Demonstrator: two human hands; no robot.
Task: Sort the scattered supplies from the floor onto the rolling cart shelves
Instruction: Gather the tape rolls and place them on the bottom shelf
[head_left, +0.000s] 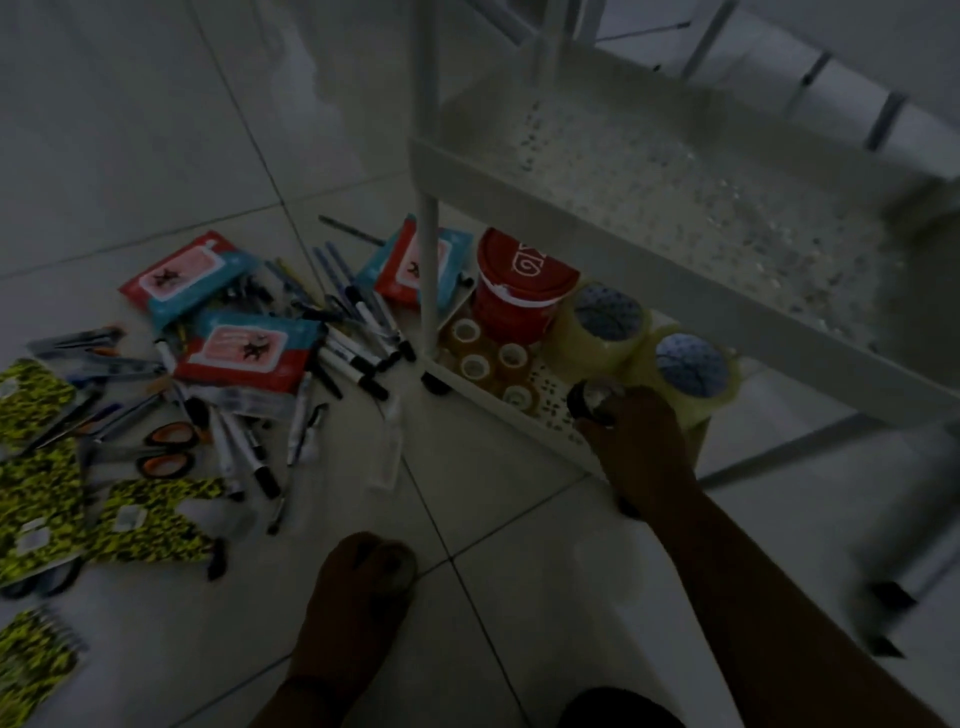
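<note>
My right hand (631, 431) reaches over the front rim of the rolling cart (613, 228), at its bottom shelf (550, 410). The fingers curl round a small dark roll of tape (592, 402) and hold it just above that shelf, beside the two large clear tape rolls (644, 348) that stand there. Behind these, deeper in the same shelf, stands a red tub (514, 291). A cluster of small brown tape rolls (485, 358) lies at the shelf's left end, next to the cart's white post. The perforated shelf above holds nothing that I can make out.

My left hand (358, 587) hangs over the floor tiles in front of the cart, fingers curled inward; it holds nothing visible.

On the floor to the left of the cart lie the unsorted supplies: three wipe packs (244, 348), a spread of pens and markers (348, 332), orange-handled scissors (169, 449) and yellow-patterned notebooks (41, 467).
</note>
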